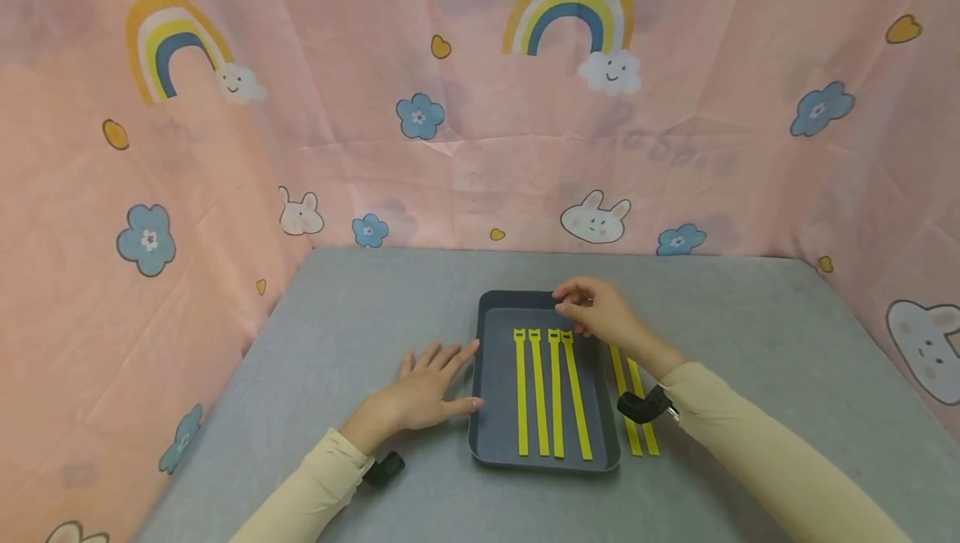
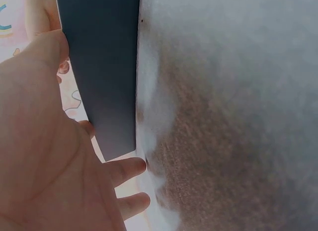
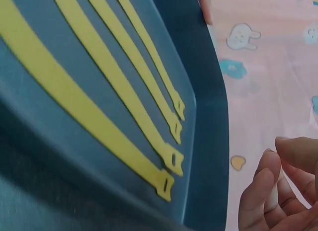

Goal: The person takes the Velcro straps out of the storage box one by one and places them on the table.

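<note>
Several yellow hook-and-loop cable ties (image 1: 557, 393) lie lengthwise, side by side, in a dark grey rectangular tray (image 1: 497, 418), their slotted heads toward its far end. My left hand (image 1: 423, 393) is spread flat at the tray's left side, thumb and index fingertips at the rim. Over the tray's far right corner is my right hand (image 1: 606, 314), fingers loosely bent and thumb near the index fingertip. In the right wrist view nothing shows between those fingertips (image 3: 268, 161). Two more yellow cable ties (image 1: 620, 378) lie on the table right of the tray, partly hidden under the right forearm.
The grey table (image 1: 390, 301) carries the tray near its middle. A pink patterned curtain (image 1: 480, 168) encloses the back and both sides. Black wrist cameras (image 1: 384, 470) hang below both wrists, the right one above the loose ties.
</note>
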Available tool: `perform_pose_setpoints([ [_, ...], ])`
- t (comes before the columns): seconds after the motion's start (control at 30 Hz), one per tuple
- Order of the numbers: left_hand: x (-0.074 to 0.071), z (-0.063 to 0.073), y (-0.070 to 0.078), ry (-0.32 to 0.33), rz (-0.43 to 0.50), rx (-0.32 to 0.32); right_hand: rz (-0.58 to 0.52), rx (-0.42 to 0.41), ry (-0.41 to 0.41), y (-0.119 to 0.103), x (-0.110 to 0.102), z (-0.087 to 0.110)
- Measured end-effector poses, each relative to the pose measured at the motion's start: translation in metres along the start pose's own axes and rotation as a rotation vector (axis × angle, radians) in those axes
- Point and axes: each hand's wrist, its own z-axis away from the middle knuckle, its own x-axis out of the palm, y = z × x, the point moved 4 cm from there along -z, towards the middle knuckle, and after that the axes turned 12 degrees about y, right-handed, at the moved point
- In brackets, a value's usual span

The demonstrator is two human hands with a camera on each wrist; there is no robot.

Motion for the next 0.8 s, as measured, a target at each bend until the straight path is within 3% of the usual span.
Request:
perform_pose_setpoints([
  [0.5, 0.001, 0.0, 0.0, 0.006, -0.002, -0.028, -0.087, 0.017, -0.06, -0.008, 0.031, 0.0],
  [0.8, 0.0, 0.0, 0.001, 0.0, -0.013, -0.019, -0.024, 0.11, -0.033, -0.005, 0.045, 0.001],
])
